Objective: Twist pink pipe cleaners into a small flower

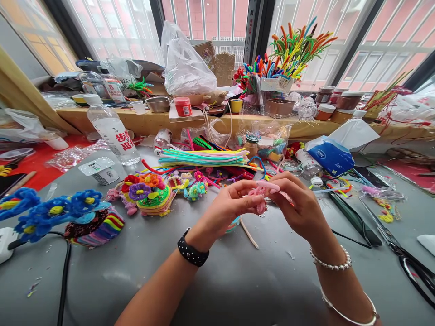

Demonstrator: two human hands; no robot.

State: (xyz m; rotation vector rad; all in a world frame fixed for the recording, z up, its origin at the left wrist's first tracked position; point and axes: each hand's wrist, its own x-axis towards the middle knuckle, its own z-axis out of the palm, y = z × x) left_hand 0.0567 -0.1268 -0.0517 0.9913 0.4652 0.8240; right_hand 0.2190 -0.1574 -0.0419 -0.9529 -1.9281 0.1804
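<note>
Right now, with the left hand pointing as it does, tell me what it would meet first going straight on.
The left hand would most likely run into the right hand, just beyond the pink fuzzy piece it holds; the exact gap is hard to judge.

Left of centre in the frame, the white label [113, 136] on a clear bottle [126, 159] carries large red characters, 步 and 高 among them. Lettering on the blue tissue pack [331, 156], at right, is illegible.
</note>
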